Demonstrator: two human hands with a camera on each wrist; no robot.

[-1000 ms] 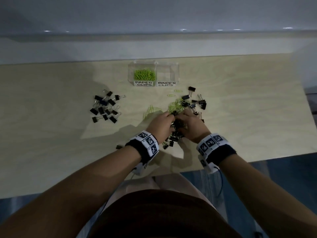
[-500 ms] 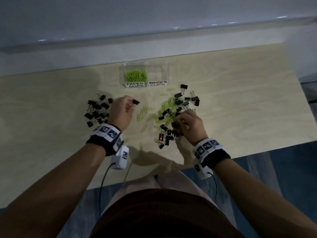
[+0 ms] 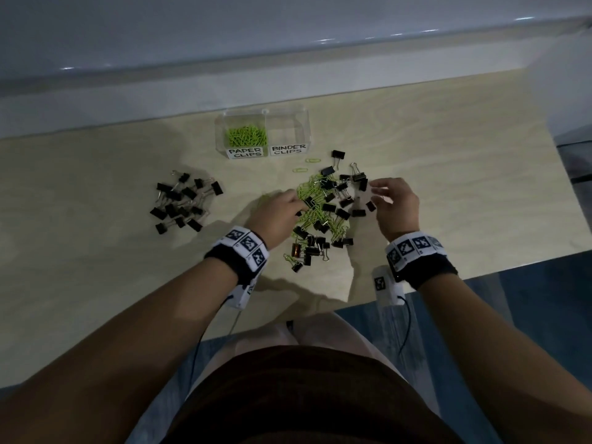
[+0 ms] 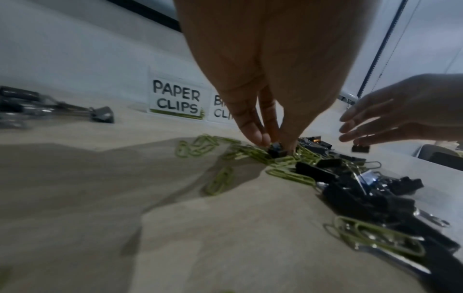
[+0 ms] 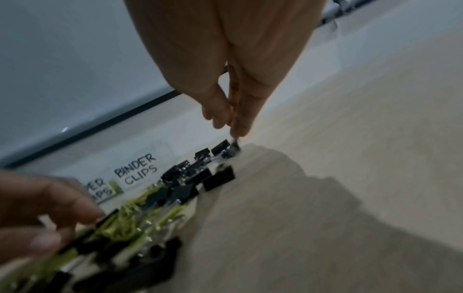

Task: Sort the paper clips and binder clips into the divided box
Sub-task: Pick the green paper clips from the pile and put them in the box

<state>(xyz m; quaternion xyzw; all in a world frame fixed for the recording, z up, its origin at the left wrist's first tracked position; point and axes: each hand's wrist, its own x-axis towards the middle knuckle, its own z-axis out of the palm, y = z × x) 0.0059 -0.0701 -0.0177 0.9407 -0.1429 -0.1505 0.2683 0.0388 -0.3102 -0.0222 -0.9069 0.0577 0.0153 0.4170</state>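
A mixed pile (image 3: 323,213) of green paper clips and black binder clips lies in the middle of the wooden table. My left hand (image 3: 299,208) is at the pile's left side, its fingertips (image 4: 258,136) pinching a small black binder clip (image 4: 275,151) among the green paper clips (image 4: 198,146). My right hand (image 3: 376,195) is at the pile's far right and pinches the wire handle of a black binder clip (image 5: 234,145). The clear divided box (image 3: 307,123) stands behind the pile. Its PAPER CLIPS side holds green paper clips (image 3: 246,137); its BINDER CLIPS side (image 3: 288,129) looks empty.
A separate heap of black binder clips (image 3: 184,203) lies to the left of the pile. Two loose green paper clips (image 3: 306,165) rest just in front of the box. A copper-coloured clip (image 3: 296,251) sits at the pile's near edge, close to the table's front edge (image 3: 480,267).
My left hand has come back from the left heap to the mixed pile and pinches another binder clip. My right hand has shifted from the pile's near side to its far right.
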